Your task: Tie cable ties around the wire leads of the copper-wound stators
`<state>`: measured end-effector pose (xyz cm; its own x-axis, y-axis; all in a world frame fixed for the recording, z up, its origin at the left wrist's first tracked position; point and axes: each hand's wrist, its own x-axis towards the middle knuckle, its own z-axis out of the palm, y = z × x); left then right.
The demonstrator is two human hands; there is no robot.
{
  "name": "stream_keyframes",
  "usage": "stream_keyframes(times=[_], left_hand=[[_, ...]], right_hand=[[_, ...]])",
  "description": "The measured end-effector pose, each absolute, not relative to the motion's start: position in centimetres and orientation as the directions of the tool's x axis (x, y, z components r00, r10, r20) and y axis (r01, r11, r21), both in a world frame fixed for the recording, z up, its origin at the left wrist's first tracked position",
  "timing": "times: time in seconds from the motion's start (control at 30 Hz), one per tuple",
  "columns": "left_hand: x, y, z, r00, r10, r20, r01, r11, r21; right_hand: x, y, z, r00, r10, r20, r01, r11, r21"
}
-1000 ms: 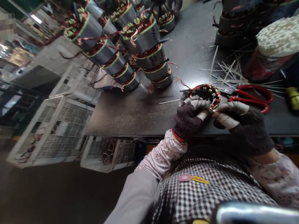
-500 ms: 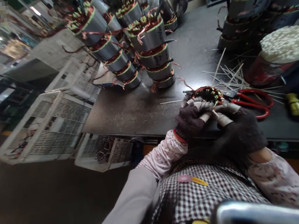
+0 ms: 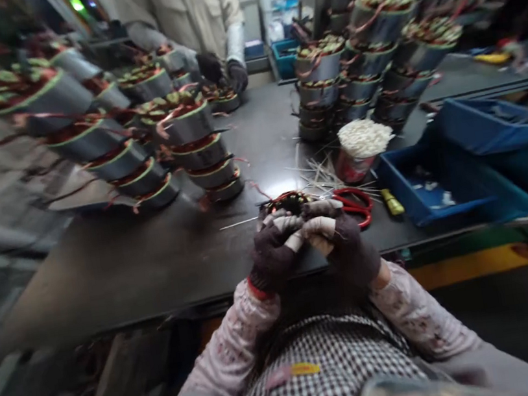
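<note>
Fingers (image 3: 294, 241) of the left hand (image 3: 274, 250) curl closed on a wire-wound ring (image 3: 288, 200) near the table's (image 3: 164, 258) near edge. The right hand (image 3: 343, 239) meets the left at the ring's near side, its fingers bent well in (whether they pinch anything small, I cannot tell). Red-handled scissors (image 3: 367, 200) lie just right of the ring; loose white sticks (image 3: 317, 174) are scattered beyond, beside a red cup (image 3: 353, 167) packed with more. Taller stacks (image 3: 197, 125) of wound cylinders stand at the far left and far right.
</note>
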<state>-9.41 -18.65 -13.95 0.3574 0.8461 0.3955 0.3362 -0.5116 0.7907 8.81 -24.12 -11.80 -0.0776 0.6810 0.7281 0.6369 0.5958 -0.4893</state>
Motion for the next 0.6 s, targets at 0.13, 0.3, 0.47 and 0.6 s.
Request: stream_keyframes(times=[0.13, 0.3, 0.47, 0.6], left_hand=[[-9.2, -18.7, -14.0, 0.352, 0.842, 0.408, 0.444, -0.534, 0.719], [-9.5, -18.6, -14.4, 0.358, 0.798, 0.484, 0.530, -0.601, 0.599], [-10.1, -18.2, -15.1, 0.454, 0.714, 0.534, 0.471, -0.701, 0.536], [-10.4, -18.0, -14.1, 0.485, 0.740, 0.467, 0.492, -0.672, 0.553]], right_hand=[[8.3, -24.2, -11.7, -0.035, 0.885, 0.463, 0.393, 0.439, -0.808], [8.9, -25.0, -12.7, 0.023, 0.961, 0.275, 0.302, 0.256, -0.918], [6.1, -21.6, -11.7, 0.149, 0.939, 0.311, 0.290, 0.259, -0.921], [4.7, -17.6, -10.9, 0.267, 0.902, 0.339, 0.355, 0.235, -0.905]])
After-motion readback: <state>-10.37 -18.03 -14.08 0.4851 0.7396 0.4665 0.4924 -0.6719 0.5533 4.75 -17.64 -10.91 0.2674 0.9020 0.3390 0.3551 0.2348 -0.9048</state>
